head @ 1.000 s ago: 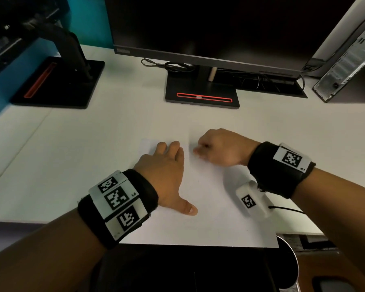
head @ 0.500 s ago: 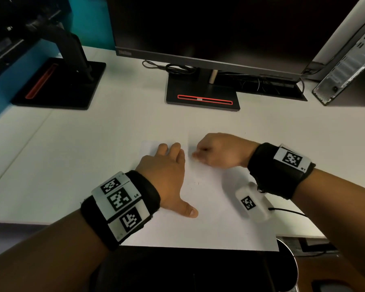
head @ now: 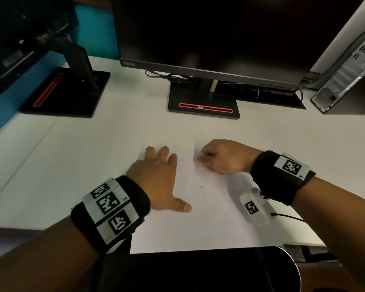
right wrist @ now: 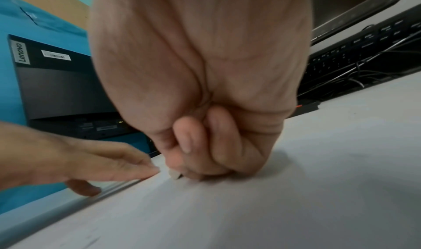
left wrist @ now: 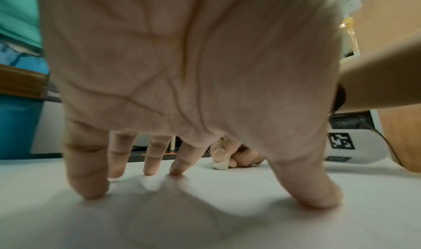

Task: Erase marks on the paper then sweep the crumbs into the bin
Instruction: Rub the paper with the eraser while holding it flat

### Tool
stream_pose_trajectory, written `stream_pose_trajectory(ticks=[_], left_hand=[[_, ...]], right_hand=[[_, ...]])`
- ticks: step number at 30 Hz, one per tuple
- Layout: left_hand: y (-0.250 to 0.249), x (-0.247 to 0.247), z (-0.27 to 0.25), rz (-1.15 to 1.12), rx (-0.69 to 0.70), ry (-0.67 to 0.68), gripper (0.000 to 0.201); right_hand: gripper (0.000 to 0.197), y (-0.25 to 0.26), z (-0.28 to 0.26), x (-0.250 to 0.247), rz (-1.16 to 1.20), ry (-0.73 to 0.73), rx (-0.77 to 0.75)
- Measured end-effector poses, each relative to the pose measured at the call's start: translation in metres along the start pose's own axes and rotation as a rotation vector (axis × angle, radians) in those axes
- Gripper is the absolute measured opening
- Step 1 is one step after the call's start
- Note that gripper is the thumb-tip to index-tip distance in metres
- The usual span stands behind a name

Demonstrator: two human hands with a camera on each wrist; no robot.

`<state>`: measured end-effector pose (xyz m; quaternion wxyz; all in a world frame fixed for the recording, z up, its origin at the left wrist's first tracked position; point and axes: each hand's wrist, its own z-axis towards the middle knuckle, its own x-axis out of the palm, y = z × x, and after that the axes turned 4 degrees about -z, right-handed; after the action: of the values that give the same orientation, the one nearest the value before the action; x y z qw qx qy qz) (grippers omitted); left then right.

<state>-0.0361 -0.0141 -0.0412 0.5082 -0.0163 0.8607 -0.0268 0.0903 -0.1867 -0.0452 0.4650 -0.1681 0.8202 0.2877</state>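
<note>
Centre of the head view, the left hand [head: 156,178] is lying flat on the paper [head: 209,218], fingers straight and spread, gripping nothing, only pressing the sheet down. Just right of it the right hand [head: 221,157] is curling into a near fist, thumb and forefinger pinching the eraser, which is hidden from this angle. Faint marks [head: 185,165] are showing between the two hands. At the bottom right edge the bin [head: 291,262] is waiting, its rim just below the paper's near edge.

Low in the left wrist view, the fingertips [left wrist: 91,190] are pressing the sheet and the eraser [left wrist: 219,164] is peeking out pale beneath the right thumb, touching the paper. To erase well, the flat hand should probably be staying close to the rubbing spot so the sheet is not buckling.

Middle of the right wrist view, the eraser's corner [right wrist: 175,175] is meeting the paper beside the left fingertips. Short, light strokes away from the pinning hand seem wisest; hard strokes toward it may be creasing the paper. Crumbs are too small to make out.
</note>
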Motion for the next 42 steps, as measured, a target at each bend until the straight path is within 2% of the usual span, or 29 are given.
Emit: stream_pose_trajectory(ticks=[3, 8, 12, 14, 17, 21, 25, 29, 34, 37, 39, 42], left_hand=[[0.004, -0.001, -0.002, 0.001, -0.016, 0.002, 0.131], [0.002, 0.0, 0.001, 0.01, -0.038, 0.013, 0.13], [0.003, 0.0, 0.003, 0.026, -0.066, 0.042, 0.133], [0.002, 0.001, 0.003, 0.016, -0.079, 0.046, 0.133], [0.002, 0.001, 0.003, 0.012, -0.088, 0.046, 0.131], [0.001, 0.001, 0.002, -0.01, -0.092, 0.045, 0.132], [0.002, 0.002, 0.002, -0.011, -0.096, 0.05, 0.132], [0.002, 0.002, 0.002, -0.015, -0.094, 0.053, 0.134], [0.003, 0.003, 0.002, -0.016, -0.081, 0.045, 0.132], [0.003, 0.003, 0.001, -0.015, -0.07, 0.042, 0.133], [0.005, 0.003, 0.001, -0.011, -0.057, 0.033, 0.132], [0.005, 0.004, 0.002, -0.016, -0.051, 0.028, 0.13]], right_hand=[[0.044, 0.002, 0.001, -0.004, 0.006, -0.008, 0.021], [0.042, 0.019, -0.002, 0.007, -0.137, 0.016, -0.092], [0.044, 0.013, 0.006, -0.005, -0.116, 0.0, -0.026], [0.043, 0.018, 0.006, -0.002, -0.149, -0.016, -0.066], [0.043, 0.023, 0.005, 0.005, -0.171, 0.054, -0.127], [0.045, 0.014, 0.015, -0.007, -0.118, -0.011, -0.052], [0.044, 0.026, 0.009, 0.006, -0.149, 0.048, -0.144], [0.046, 0.018, 0.015, -0.006, -0.111, 0.002, -0.079], [0.045, 0.029, 0.012, 0.007, -0.155, 0.063, -0.168], [0.048, 0.021, 0.019, -0.007, -0.133, 0.022, -0.097], [0.047, 0.023, 0.02, -0.008, -0.158, 0.004, -0.104], [0.045, 0.03, 0.015, 0.003, -0.167, 0.085, -0.165]])
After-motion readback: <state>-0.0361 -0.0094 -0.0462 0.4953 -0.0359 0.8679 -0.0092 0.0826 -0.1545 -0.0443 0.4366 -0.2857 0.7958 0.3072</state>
